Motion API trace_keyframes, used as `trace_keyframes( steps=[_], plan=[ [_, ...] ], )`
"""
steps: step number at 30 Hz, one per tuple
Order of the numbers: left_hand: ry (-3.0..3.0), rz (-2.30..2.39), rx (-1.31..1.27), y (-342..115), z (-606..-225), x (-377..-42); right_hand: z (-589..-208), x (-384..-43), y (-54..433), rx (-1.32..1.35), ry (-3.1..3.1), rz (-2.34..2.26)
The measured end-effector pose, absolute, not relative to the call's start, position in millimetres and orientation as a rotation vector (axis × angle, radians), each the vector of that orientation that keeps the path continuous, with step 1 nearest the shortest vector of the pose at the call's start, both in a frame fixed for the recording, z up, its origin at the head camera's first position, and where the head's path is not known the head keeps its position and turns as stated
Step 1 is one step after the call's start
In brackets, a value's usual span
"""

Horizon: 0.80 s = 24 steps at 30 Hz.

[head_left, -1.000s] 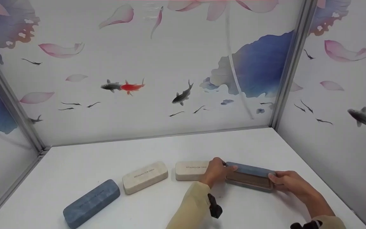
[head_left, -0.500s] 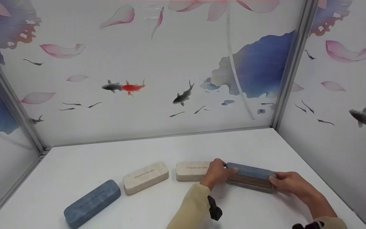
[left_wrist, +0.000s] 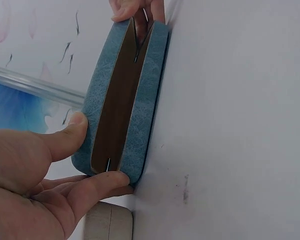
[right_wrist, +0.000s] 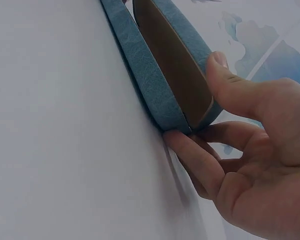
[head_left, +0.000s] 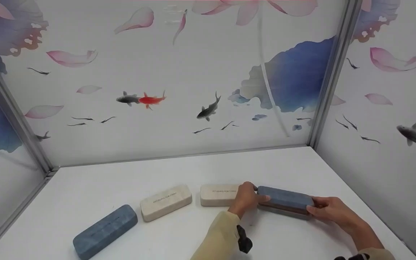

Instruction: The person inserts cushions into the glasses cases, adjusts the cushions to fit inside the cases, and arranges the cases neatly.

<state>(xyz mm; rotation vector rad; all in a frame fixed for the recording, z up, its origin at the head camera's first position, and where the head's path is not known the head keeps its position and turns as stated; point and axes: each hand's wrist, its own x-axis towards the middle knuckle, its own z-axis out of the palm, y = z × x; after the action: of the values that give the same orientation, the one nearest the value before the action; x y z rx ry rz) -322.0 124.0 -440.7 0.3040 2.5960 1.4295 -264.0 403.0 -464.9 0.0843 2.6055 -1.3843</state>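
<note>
A blue glasses case [head_left: 284,198] with a brown lining stands partly open on the white table, at the right in the head view. My left hand [head_left: 246,198] grips its left end, thumb on the lid and fingers at the lower shell. At the other end my right hand [head_left: 332,209] holds it the same way. In the left wrist view the lining [left_wrist: 121,95] shows through a narrow gap between lid and base. The right wrist view shows my right thumb [right_wrist: 220,67] against the lid, fingers under the corner.
Left of my left hand lies a cream case [head_left: 219,195], partly hidden by that hand. Another cream case [head_left: 166,203] and a blue case [head_left: 105,231], both closed, lie further left. Printed wall panels [head_left: 179,72] surround the table [head_left: 150,240].
The blue case's lid has come down toward the base, so less of the brown lining shows. Both hands have kept their hold on its ends.
</note>
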Motion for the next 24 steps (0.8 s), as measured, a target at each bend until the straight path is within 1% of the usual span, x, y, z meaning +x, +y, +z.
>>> trace_keyframes(
  steps=[19, 24],
  plan=[
    [2.649, 1.389, 0.250, 130.9, -443.9, -319.3, -469.2, -263.3, 400.3, 0.130, 2.654, -1.347],
    [2.698, 1.322, 0.313, 131.9, -443.8, -316.2, -468.0, -263.1, 399.9, 0.155, 2.649, -1.340]
  ],
)
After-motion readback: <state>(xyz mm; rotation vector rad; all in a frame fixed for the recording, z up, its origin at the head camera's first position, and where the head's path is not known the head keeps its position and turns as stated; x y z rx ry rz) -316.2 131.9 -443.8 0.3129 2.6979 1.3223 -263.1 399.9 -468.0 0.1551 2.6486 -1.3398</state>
